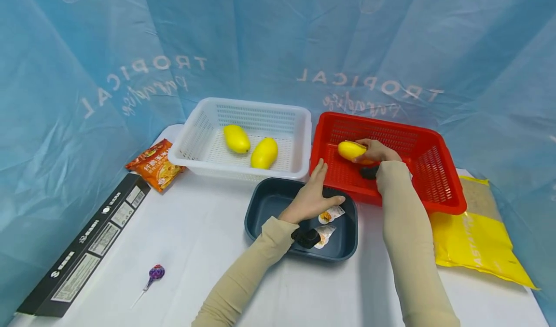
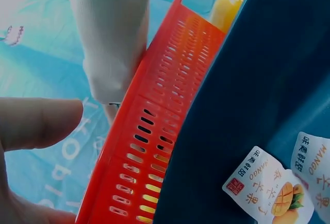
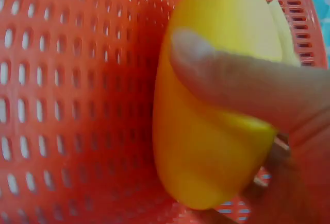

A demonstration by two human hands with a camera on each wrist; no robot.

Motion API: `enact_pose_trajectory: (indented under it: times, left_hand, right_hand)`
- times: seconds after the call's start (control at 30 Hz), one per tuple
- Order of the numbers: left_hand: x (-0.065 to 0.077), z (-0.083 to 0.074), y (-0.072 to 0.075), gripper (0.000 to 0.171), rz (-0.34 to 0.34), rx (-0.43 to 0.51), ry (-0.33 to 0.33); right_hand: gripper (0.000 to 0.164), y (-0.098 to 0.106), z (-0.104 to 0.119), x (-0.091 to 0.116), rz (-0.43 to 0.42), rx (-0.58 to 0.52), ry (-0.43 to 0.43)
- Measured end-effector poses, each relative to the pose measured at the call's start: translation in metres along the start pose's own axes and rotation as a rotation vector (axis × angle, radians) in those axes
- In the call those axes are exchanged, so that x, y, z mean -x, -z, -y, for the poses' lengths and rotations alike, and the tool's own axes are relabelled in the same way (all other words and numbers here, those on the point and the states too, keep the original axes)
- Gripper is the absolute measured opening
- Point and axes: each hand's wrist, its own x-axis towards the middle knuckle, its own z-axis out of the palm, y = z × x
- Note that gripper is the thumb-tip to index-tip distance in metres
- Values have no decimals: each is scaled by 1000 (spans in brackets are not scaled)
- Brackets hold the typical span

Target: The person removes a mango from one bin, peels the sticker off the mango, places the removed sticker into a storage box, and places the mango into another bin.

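Inside the red basket (image 1: 443, 172), my right hand (image 1: 379, 150) grips a yellow mango (image 1: 351, 150). The right wrist view shows the thumb (image 3: 221, 74) lying across the mango (image 3: 206, 147), with other fingers partly hidden behind it; a pale yellow edge (image 3: 283, 33) shows beside it. My left hand (image 1: 310, 199), fingers spread and holding nothing, hovers over the dark blue tray (image 1: 267, 206). Two mango-printed paper labels, a nearer label (image 1: 324, 235) and a farther label (image 1: 332, 214), lie in that tray. Two yellow mangoes, one left (image 1: 236, 139) and one right (image 1: 264, 153), lie in the white basket (image 1: 200, 168).
An orange snack bag (image 1: 158, 165) and a long black box (image 1: 87, 245) lie at the left. Toward the front left is a purple lollipop (image 1: 156, 272). A yellow bag (image 1: 482, 240) lies partly under the red basket's right end. Blue curtain (image 1: 260, 42) stands behind.
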Motion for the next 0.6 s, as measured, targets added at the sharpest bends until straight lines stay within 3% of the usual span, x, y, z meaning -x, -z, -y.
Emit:
enact_pose_trajectory:
  times: [0.1, 0.2, 0.33, 0.43, 0.6]
  left_hand:
    - [0, 1, 0, 92, -12, -4, 0]
    - [0, 0, -4, 91, -7, 15, -7]
    - [-3, -1, -5, 90, 18, 52, -18]
    - [-4, 0, -1, 88, 28, 91, -16]
    - [-4, 4, 9, 82, 18, 194, -14]
  right_hand:
    - [83, -3, 0, -4, 39, 22, -50]
    - [87, -4, -1, 6, 24, 8, -78]
    - [84, 3, 11, 33, -81, 1, -2]
    - [82, 6, 24, 61, -160, -23, 105]
    - [79, -15, 37, 106, -244, -39, 219]
